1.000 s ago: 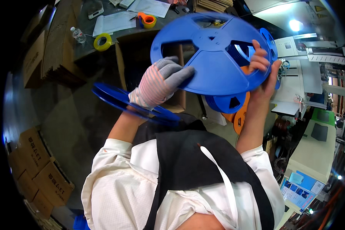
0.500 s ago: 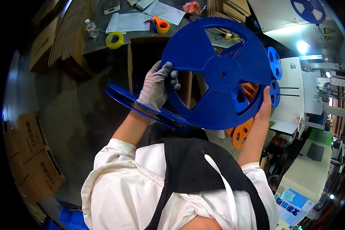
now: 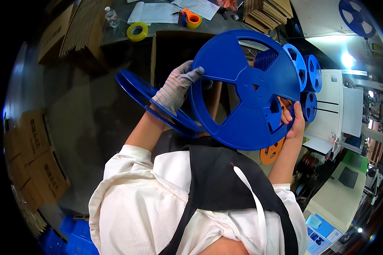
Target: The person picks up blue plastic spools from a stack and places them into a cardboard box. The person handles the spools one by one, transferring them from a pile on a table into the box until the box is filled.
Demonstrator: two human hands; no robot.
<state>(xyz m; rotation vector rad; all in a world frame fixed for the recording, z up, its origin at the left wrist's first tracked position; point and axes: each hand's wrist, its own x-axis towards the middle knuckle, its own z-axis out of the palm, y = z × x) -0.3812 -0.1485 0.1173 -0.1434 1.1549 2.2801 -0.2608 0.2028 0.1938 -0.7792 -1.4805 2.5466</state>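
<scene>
A large blue plastic reel [image 3: 253, 114] with wide cut-outs is held up in front of me, one flat face toward me. My left hand [image 3: 178, 87], in a grey striped glove, pinches its left rim, thumb on the near face. My bare right hand [image 3: 298, 121] grips the right rim, and some fingertips show through a cut-out. A second blue reel [image 3: 130, 94] hangs tilted around my left wrist. Behind the held reel, an orange reel [image 3: 270, 154] shows in part.
More blue reels [image 3: 312, 72] stand behind on the right. The grey table [image 3: 161, 29] at the back carries papers, a yellow tape roll [image 3: 137, 32], an orange tape dispenser [image 3: 193, 20], a bottle [image 3: 111, 17] and cardboard [image 3: 266, 15]. An open carton [image 3: 153, 57] sits below its edge. Cartons [image 3: 36, 157] are stacked left.
The held reel has come a little closer to me, away from the table. My right fingers now show through its cut-out. The reel on my left wrist has swung and looks wider.
</scene>
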